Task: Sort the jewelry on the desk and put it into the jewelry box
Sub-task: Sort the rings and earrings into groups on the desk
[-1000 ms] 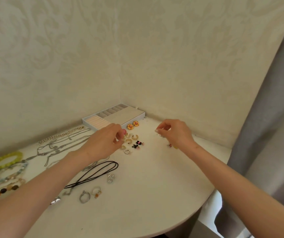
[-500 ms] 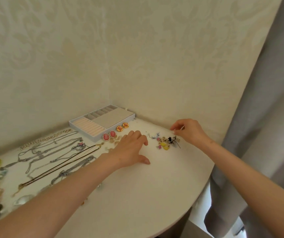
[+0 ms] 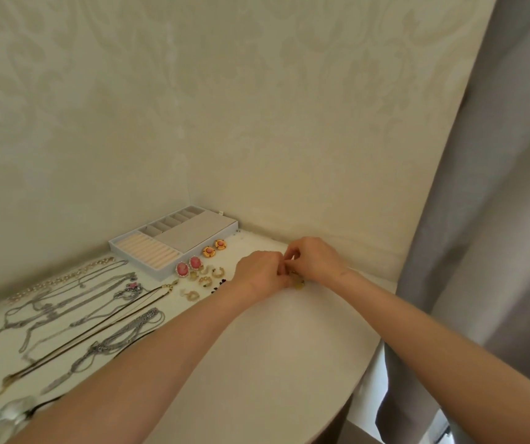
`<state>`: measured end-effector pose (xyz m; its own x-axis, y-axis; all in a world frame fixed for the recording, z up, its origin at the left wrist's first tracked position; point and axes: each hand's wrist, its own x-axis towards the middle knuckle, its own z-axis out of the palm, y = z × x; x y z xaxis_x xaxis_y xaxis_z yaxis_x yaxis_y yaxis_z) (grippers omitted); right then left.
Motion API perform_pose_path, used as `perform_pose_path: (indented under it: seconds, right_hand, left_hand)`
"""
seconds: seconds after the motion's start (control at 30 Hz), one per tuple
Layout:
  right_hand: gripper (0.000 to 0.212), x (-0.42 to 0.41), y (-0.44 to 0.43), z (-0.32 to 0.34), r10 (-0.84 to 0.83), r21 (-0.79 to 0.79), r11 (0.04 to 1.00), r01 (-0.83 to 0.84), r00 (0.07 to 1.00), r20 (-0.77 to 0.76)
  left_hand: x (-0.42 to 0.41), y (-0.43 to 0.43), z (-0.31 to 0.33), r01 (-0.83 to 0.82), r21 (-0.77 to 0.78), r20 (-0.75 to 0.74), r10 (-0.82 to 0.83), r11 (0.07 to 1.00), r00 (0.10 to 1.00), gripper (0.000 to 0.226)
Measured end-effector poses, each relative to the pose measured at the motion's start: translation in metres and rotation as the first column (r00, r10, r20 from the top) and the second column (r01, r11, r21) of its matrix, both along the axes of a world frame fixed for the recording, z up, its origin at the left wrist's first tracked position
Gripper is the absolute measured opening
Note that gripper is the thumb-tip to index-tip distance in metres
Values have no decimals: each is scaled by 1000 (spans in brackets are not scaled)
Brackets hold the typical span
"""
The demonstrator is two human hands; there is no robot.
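The desk (image 3: 257,363) is white with a rounded front edge and fits into a corner of the wall, with a grey curtain (image 3: 487,219) hanging to the right. Necklaces (image 3: 65,312) are laid out in rough rows across its left part. The jewelry box (image 3: 174,241) sits open at the back against the wall. Its long side runs from near-left to far-right, with the ridged ring rolls at the left end and a wide flat tray at the right end. Nothing shows inside it, so I judge the filling has barely begun.

Both hands meet near the middle of the desk, to the right of the box and a little nearer the person. The left hand (image 3: 258,277) and right hand (image 3: 313,264) have their fingers curled in toward each other over a small heap of trinkets (image 3: 298,285). They look to be picking at it, but the fingers hide the contact, so I cannot tell what either one holds.

Between hands and box lie sorted earrings: a pink pair (image 3: 182,269), an orange pair (image 3: 220,244) and gold hoops (image 3: 206,278). So the box lies back and to the left, and the left hand is the nearer one. The flat tray end is the closest part of the box, and the likely path to it passes over those earrings.
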<state>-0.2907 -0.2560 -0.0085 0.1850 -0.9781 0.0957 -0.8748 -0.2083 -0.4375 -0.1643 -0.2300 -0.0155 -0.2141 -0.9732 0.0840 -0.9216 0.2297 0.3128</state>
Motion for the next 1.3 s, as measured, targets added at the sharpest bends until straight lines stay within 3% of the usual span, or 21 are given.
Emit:
perform_pose_path:
  seconds: [0.27, 0.47, 0.83, 0.9, 1.1, 1.3]
  right_hand:
    - [12, 7, -3, 5, -14, 85, 996, 17, 999, -36]
    - [10, 11, -7, 7, -10, 68, 998, 18, 994, -110]
    - [17, 13, -13, 9, 62, 125, 991, -43, 986, -157]
    - [12, 12, -15, 15, 72, 125, 990, -57, 991, -116]
    - [4, 29, -31, 39, 152, 36, 985, -167, 954, 257]
    - [8, 73, -54, 2, 245, 77, 964, -256, 961, 130]
  left_hand:
    - [7, 3, -4, 25, -45, -25, -26, 999, 999, 17]
    - [38, -9, 14, -91, -105, -119, 79, 990, 990, 7]
    - [77, -27, 9, -168, 1, -114, 167, 986, 979, 2]
    - [82, -31, 10, -169, 6, -82, 168, 986, 982, 3]
    - [92, -44, 14, -182, -13, -23, 181, 983, 983, 6]
    - [97, -55, 5, -163, -69, 110, 170, 984, 979, 5]
